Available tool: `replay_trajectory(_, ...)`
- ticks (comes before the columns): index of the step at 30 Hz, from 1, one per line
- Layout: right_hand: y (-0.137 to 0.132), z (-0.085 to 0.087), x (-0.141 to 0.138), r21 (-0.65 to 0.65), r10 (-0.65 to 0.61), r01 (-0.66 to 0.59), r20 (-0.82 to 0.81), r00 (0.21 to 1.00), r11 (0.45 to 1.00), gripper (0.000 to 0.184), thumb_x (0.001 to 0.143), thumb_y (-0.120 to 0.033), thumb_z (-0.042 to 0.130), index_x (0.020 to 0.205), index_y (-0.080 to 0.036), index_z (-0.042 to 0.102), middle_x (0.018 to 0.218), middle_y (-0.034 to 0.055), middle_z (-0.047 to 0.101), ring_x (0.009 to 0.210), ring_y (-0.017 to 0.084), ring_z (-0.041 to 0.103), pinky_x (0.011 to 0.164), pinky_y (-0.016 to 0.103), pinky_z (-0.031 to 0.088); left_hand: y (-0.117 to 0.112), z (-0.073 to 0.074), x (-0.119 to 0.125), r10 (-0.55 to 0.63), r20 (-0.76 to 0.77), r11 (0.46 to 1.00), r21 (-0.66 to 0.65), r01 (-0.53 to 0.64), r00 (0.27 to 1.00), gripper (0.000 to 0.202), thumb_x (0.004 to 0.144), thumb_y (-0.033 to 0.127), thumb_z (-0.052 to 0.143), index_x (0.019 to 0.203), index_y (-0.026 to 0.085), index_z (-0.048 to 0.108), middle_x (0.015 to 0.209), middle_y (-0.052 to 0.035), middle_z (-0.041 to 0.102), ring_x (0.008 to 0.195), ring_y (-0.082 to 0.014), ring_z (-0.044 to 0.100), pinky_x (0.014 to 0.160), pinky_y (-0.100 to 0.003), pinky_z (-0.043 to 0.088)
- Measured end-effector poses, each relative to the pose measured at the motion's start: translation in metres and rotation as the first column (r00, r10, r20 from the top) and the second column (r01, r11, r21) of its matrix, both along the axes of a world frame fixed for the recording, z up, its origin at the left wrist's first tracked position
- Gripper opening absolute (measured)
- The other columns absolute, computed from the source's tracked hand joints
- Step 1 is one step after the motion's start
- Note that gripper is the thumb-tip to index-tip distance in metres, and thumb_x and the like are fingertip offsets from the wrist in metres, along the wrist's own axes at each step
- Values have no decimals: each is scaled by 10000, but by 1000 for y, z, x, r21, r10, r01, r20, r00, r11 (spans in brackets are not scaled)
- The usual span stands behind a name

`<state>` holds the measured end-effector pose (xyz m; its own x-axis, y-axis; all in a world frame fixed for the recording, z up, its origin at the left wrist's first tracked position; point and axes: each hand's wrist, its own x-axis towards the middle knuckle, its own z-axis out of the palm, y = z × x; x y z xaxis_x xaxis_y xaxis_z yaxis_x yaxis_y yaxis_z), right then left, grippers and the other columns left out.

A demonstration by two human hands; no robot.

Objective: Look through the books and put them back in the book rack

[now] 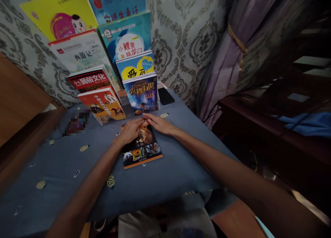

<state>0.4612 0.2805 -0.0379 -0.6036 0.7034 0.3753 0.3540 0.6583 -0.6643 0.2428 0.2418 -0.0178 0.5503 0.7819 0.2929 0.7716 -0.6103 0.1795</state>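
Note:
A book with a lion and smaller animal pictures on its cover lies flat on the cloth-covered table. My left hand rests flat across its upper left part, fingers stretched out. Over the book's top right corner lies my right hand, its fingers extended and meeting the left fingertips. Both hands cover the top of the cover. Just behind them stand a blue book and an orange book with a horse picture, upright and leaning slightly back.
Behind these, more books stand in two rising columns, among them a red book and a yellow book. A black phone lies at the table's back right. Patterned wallpaper and a tied purple curtain are behind; dark furniture stands right.

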Motion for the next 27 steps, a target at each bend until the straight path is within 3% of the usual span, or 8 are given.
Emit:
replay_trajectory(4, -1, 1, 2, 16, -6, 6, 7, 1000, 1000, 487, 1044, -377, 315, 1501, -255, 432, 1515, 65, 526, 1388, 213, 500, 1182, 492, 375, 10, -7, 6, -44, 50, 999, -19, 45, 998, 515, 892, 106, 427, 1375, 174, 590, 1452, -119, 581, 1357, -251, 532, 1166, -489, 397)
replay_trajectory(8, -6, 4, 2, 16, -19, 19, 44, 999, 1000, 480, 1036, -347, 324, 1466, -208, 488, 1479, 87, 564, 1364, 232, 528, 1172, 499, 389, 12, -7, 2, -74, 103, 994, -67, 81, 992, 516, 886, 115, 424, 1371, 172, 591, 1451, -109, 584, 1353, -246, 534, 1169, -478, 392)
replay_trajectory(16, -40, 8, 8, 90, 33, -45, 123, 992, 995, 494, 997, -205, 351, 1470, -211, 492, 1516, 78, 520, 1406, 246, 481, 1190, 528, 366, 11, -6, 3, -89, 125, 992, -83, 99, 988, 528, 870, 86, 403, 1348, 176, 610, 1440, -92, 597, 1367, -210, 527, 1178, -446, 389)
replay_trajectory(20, -58, 9, 14, 109, 69, -88, 164, 984, 990, 513, 999, -172, 353, 1500, -224, 451, 1546, 69, 480, 1450, 230, 415, 1223, 531, 314, 11, -8, 4, -65, 124, 995, -66, 73, 990, 475, 923, 142, 415, 1359, 165, 603, 1428, -102, 606, 1361, -217, 538, 1171, -436, 397)
replay_trajectory(27, -86, 13, 21, 120, 32, -54, 177, 984, 991, 490, 994, -162, 382, 1460, -244, 511, 1500, 61, 534, 1435, 246, 433, 1213, 564, 334, 7, -6, 4, -74, 111, 997, -29, 78, 991, 410, 1002, 277, 424, 1350, 166, 609, 1418, -104, 614, 1358, -226, 539, 1153, -444, 408)
